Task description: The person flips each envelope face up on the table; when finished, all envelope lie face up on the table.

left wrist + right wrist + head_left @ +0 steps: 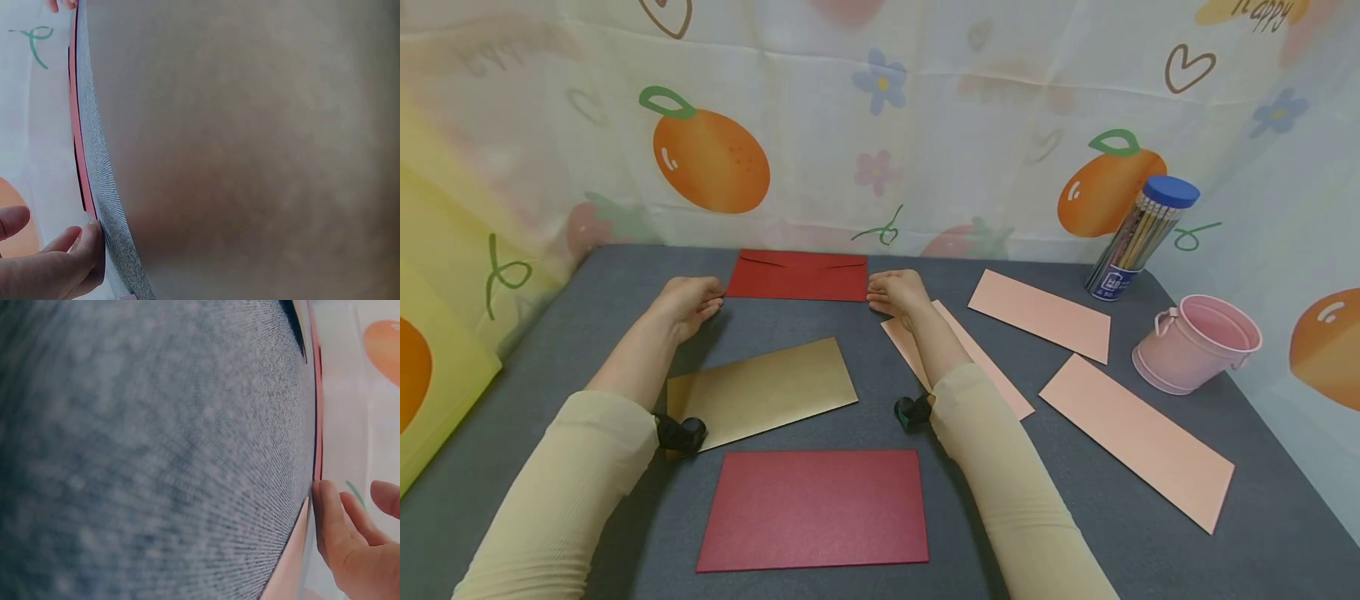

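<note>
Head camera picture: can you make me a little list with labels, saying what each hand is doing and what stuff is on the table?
left hand: fingers touch the left end of the far red envelope
right hand: fingers touch its right end
envelope state: flat on the grey table, flap side up
near the arms: gold envelope, near red envelope
right side: three pink slips, pencil tube, pink bucket
behind: fruit-print cloth
</note>
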A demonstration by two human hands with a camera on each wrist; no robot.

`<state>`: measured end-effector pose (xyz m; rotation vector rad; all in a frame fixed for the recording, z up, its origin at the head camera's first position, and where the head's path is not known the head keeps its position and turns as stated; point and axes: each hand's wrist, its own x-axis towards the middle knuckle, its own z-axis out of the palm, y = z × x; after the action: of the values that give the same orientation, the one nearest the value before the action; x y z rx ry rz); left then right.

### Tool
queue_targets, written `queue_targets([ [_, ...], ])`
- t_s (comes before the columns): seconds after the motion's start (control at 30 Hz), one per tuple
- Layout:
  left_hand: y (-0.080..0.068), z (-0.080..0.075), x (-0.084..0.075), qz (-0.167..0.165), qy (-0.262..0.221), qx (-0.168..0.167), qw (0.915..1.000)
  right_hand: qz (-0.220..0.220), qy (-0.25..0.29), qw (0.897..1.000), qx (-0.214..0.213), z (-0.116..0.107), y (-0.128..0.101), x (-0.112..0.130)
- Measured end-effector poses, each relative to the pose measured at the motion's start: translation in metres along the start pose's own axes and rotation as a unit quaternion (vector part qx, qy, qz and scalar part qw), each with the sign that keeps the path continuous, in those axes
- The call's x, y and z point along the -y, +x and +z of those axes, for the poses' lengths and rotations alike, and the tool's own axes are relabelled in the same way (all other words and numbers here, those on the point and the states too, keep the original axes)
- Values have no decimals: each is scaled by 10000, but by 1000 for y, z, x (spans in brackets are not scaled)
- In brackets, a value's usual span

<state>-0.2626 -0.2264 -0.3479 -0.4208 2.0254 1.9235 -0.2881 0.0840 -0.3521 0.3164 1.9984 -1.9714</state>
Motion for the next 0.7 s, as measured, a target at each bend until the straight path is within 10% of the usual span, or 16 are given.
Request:
queue_targets([
  [0.7, -14, 7, -8, 411, 1042, 147, 9936, -209, -391, 9986, 293, -2, -9, 7],
])
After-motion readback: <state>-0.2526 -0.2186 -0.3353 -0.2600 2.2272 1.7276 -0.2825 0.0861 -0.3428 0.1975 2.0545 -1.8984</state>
